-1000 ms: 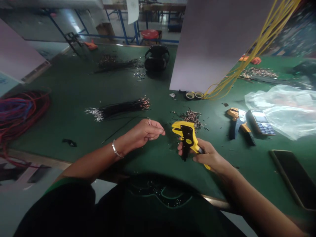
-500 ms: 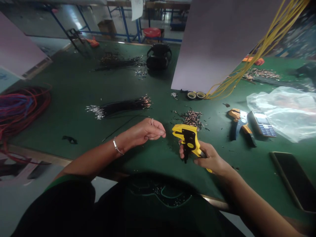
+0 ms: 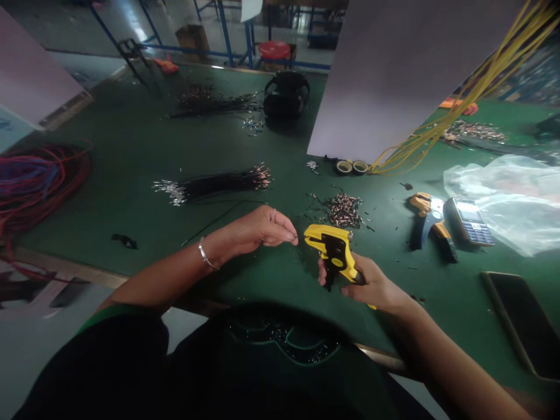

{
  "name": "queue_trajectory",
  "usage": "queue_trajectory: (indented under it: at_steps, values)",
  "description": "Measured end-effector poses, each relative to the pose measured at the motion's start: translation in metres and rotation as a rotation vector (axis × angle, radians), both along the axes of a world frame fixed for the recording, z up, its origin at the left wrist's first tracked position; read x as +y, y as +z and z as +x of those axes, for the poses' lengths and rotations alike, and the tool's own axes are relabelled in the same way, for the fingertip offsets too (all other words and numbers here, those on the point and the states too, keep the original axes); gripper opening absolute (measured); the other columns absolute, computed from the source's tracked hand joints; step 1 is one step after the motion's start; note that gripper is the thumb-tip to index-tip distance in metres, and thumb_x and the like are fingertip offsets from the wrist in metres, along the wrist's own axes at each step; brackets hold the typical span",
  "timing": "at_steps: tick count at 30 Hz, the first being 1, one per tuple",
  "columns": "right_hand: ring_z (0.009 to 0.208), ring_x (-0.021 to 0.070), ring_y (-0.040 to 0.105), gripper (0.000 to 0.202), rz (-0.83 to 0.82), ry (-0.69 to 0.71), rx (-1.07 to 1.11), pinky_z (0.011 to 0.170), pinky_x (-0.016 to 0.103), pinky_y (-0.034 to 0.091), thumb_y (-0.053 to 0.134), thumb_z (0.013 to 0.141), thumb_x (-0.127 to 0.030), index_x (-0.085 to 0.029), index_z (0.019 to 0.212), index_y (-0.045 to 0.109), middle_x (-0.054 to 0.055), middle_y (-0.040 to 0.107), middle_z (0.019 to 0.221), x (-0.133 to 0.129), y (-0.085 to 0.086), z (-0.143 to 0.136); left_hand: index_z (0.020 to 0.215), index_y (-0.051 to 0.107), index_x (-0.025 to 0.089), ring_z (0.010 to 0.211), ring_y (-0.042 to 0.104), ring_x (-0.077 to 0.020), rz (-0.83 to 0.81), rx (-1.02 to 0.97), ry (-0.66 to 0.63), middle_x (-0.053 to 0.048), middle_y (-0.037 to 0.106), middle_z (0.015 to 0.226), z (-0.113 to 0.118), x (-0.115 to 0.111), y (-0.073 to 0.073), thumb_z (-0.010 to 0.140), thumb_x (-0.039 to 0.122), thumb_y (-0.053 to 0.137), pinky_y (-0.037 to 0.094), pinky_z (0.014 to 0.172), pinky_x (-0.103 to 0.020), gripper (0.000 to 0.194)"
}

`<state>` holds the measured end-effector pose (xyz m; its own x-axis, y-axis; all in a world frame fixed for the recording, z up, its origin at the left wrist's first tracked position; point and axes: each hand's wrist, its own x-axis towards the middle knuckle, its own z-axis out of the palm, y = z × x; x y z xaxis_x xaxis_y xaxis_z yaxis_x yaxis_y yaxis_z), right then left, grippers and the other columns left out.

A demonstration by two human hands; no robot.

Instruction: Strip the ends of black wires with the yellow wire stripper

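Note:
Between the fingertips of my left hand (image 3: 273,227) is a thin black wire (image 3: 210,223), pinched near one end, its tail trailing left over the table. My right hand (image 3: 371,283) is wrapped round the handles of a yellow and black wire stripper (image 3: 335,248). The stripper's jaws point left, a short gap from the wire's tip. Just behind the stripper lies a pile of short black and copper offcuts (image 3: 343,210). A bundle of black wires (image 3: 214,185), silvery at the left end and copper at the right, rests beyond my left hand.
On the green table (image 3: 131,140) are coiled red and blue wires (image 3: 39,181), a black headset-like object (image 3: 286,96) and two tape rolls (image 3: 352,167). To the right lie an orange-handled stripper (image 3: 431,221), a keypad phone (image 3: 470,221), a smartphone (image 3: 520,321) and a plastic bag (image 3: 511,204). Yellow wires (image 3: 472,99) hang at right.
My left hand has shifted slightly right with the wire, whose tip now shows past the fingers. The stripper's jaws look a little further apart. The whole view has shifted slightly.

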<state>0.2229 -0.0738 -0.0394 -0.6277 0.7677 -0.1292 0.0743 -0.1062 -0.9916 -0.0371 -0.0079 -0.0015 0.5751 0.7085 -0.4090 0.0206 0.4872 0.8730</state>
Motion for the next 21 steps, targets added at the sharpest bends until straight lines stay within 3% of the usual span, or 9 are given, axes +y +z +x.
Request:
queue_trajectory:
  at_steps: [13, 21]
  values:
    - [0.075, 0.0191, 0.059, 0.036, -0.149, -0.014, 0.143, 0.071, 0.035, 0.047, 0.063, 0.066, -0.013, -0.016, 0.102, 0.060, 0.005, 0.062, 0.086, -0.004, -0.004, -0.004, 0.066, 0.073, 0.013, 0.040, 0.030, -0.0026, 0.016, -0.004, -0.037, -0.007, 0.068, 0.063, -0.001, 0.001, 0.000, 0.061, 0.015, 0.069, 0.015, 0.041, -0.023, 0.006]
    - [0.080, 0.0221, 0.060, 0.046, -0.210, -0.131, 0.231, 0.077, 0.041, 0.049, 0.066, 0.064, -0.015, -0.017, 0.110, 0.060, 0.006, 0.063, 0.090, -0.003, -0.014, -0.005, 0.064, 0.071, 0.012, 0.043, 0.031, -0.0039, 0.006, 0.094, -0.025, -0.003, 0.061, 0.055, 0.012, -0.014, -0.002, 0.063, 0.016, 0.069, 0.017, 0.043, -0.023, 0.005]
